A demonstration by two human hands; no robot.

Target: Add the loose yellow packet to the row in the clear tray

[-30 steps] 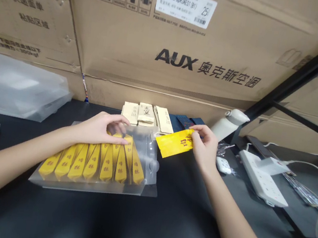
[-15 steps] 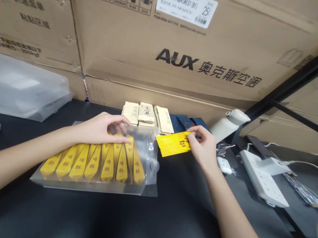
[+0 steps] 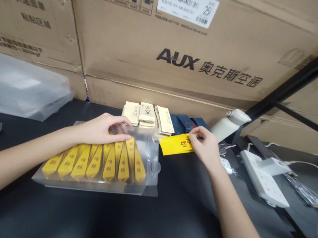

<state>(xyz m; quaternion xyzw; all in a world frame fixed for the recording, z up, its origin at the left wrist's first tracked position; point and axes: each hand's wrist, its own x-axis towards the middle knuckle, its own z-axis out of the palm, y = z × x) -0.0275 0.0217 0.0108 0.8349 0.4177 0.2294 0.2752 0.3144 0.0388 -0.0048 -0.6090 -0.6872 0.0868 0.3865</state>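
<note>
Black table (image 3: 129,227): clear bag w/ yellow packets (image 3: 97,165), beige sachets (image 3: 147,116), power strip (image 3: 262,177), plastic bags (image 3: 16,86) far left.

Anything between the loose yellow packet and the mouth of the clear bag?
Nothing visible. The yellow packet, pinched in the right hand, sits just right of the clear bag; the left hand rests on the bag's top edge.

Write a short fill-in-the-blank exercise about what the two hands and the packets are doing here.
1. The right hand pinches a single ____ packet.
2. The left hand rests on a clear ____ filled with a row of yellow packets.
3. Behind the hands, beige packets lie before a large ____ box.

Missing words: yellow; bag; cardboard
</note>
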